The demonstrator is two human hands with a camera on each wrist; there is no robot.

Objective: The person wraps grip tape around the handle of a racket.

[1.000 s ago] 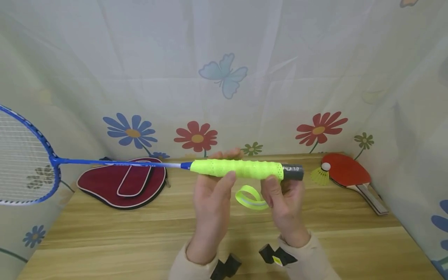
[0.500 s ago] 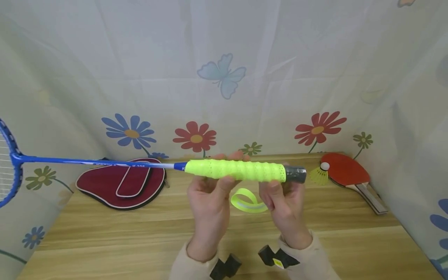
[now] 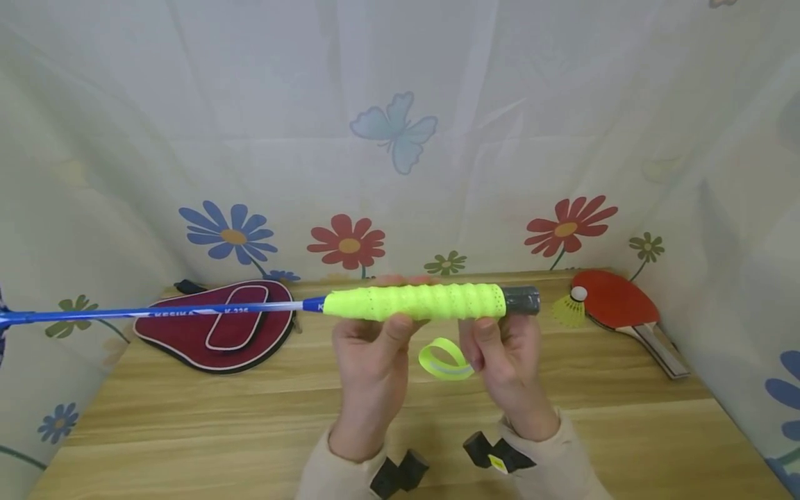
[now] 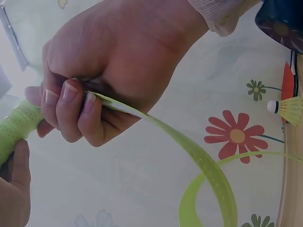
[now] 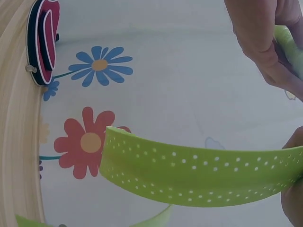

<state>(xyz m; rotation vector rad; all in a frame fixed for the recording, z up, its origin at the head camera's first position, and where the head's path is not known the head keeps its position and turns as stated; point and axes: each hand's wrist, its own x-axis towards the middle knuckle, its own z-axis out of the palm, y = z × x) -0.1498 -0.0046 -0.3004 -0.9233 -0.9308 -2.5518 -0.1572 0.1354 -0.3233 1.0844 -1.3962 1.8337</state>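
Observation:
A blue badminton racket lies level across the head view, its shaft pointing left. Ridged neon-yellow perforated overgrip tape is wound round most of its handle, leaving the black butt end bare. My left hand holds the handle from below, thumb on the wrap. At the wound tape's right edge, my right hand grips the loose tape, its fingers curled over it in the left wrist view. The free strip hangs away in a loop with rows of holes. Most of the racket head is outside the view.
At the back left of the wooden table lies a dark red paddle case. A red table tennis paddle and a yellow shuttlecock lie at the back right. A flowered curtain hangs behind.
The racket has shifted left, so its head has almost left the view, and the shaft's lettering shows more clearly. More wrap shows on the handle, and the loose tape loop has swung slightly.

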